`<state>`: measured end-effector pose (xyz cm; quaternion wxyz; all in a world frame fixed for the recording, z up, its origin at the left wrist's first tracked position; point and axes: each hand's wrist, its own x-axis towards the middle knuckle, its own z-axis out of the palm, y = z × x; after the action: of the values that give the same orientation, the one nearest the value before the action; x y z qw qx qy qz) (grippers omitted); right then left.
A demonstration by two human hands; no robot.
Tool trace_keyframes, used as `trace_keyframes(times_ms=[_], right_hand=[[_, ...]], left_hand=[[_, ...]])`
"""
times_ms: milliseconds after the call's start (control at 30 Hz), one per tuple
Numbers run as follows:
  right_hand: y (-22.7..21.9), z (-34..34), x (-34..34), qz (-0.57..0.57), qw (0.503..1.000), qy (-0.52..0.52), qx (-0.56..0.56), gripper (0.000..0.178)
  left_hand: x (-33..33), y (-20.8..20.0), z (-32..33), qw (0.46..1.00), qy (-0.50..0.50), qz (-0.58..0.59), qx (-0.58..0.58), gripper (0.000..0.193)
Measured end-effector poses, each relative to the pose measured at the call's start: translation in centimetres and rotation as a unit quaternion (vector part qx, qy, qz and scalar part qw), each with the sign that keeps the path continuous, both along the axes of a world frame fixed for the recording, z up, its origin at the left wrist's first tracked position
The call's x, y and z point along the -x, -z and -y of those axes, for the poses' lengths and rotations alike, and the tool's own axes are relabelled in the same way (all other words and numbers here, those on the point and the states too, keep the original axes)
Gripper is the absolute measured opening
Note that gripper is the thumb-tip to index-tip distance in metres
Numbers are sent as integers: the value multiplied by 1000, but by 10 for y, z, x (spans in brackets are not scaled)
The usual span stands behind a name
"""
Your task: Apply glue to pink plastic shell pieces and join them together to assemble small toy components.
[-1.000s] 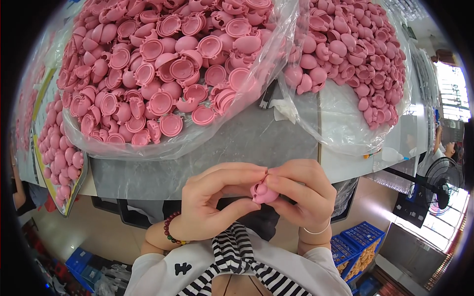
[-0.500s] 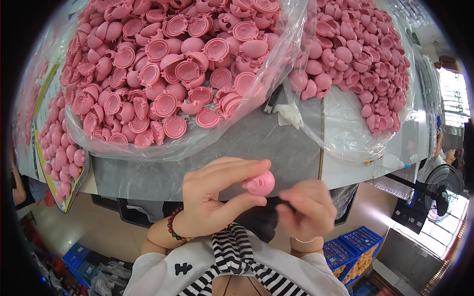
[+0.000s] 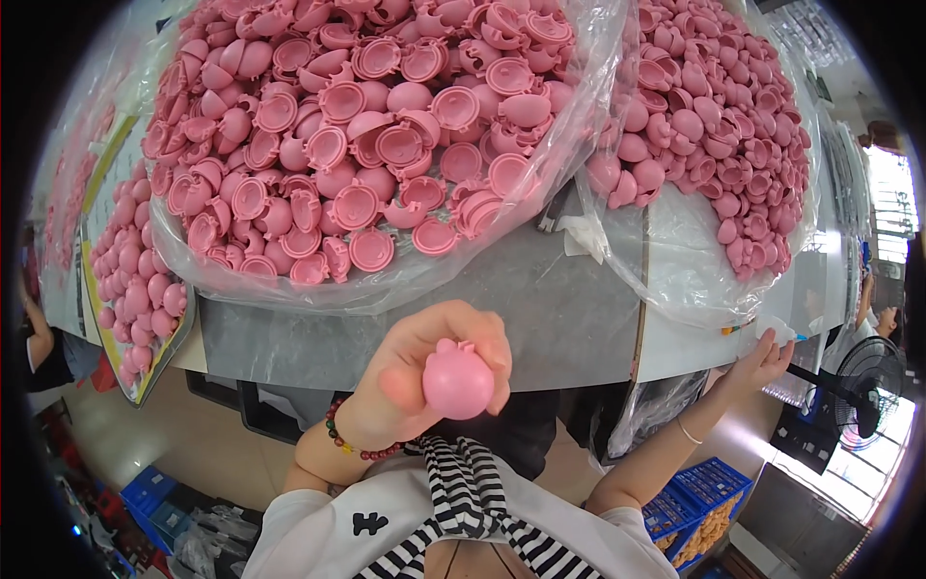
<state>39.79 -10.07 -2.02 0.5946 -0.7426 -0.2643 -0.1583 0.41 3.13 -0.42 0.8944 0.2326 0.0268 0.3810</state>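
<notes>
My left hand [image 3: 424,362] is in front of my chest, its fingers wrapped round a pink plastic ball [image 3: 459,383]. The ball is smooth and round, with small ear-like tabs at its top. Out to the right, my right hand [image 3: 757,367] is at the table edge with its fingers stretched out. By its fingertips lies a small whitish item with a blue tip [image 3: 775,332]; whether they touch it I cannot tell. A large heap of pink half-shells [image 3: 357,135] lies in a clear plastic bag [image 3: 386,301] beyond my left hand.
Another heap of smaller pink shells [image 3: 714,125] lies on clear plastic at the right. Pink rounded pieces [image 3: 135,280] fill a yellow-edged tray at the left. A black fan [image 3: 863,391] stands at the right. Blue crates [image 3: 709,492] are on the floor.
My right hand has moved from beside the ball out to the table's right edge. My left hand has turned and closed further round the ball. The whole view has shifted slightly.
</notes>
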Motion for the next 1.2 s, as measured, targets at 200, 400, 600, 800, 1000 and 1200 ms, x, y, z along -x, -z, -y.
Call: trace_keyframes(times_ms=[200,400,600,800,1000,1200], right_hand=[[-19,-7,0,-27,994,49,94,37],[-34,-29,85,42,995,-9,-87,32],[-50,-48,170,-117,883,-454,-18,43],[-42,-68,201,-149,852,-499,63,35],[-50,-46,194,-177,885,-426,57,33],[-45,-49,204,-161,894,-417,34,36]], left_hand=[[8,-15,2,998,45,-3,42,64],[16,-13,5,986,-56,-136,-78,46],[12,-18,0,954,-147,-147,-215,43],[43,-34,-12,699,-349,-388,-490,35],[140,-34,-50,292,-586,-670,-350,27],[95,-50,-49,242,-496,-668,-500,21]])
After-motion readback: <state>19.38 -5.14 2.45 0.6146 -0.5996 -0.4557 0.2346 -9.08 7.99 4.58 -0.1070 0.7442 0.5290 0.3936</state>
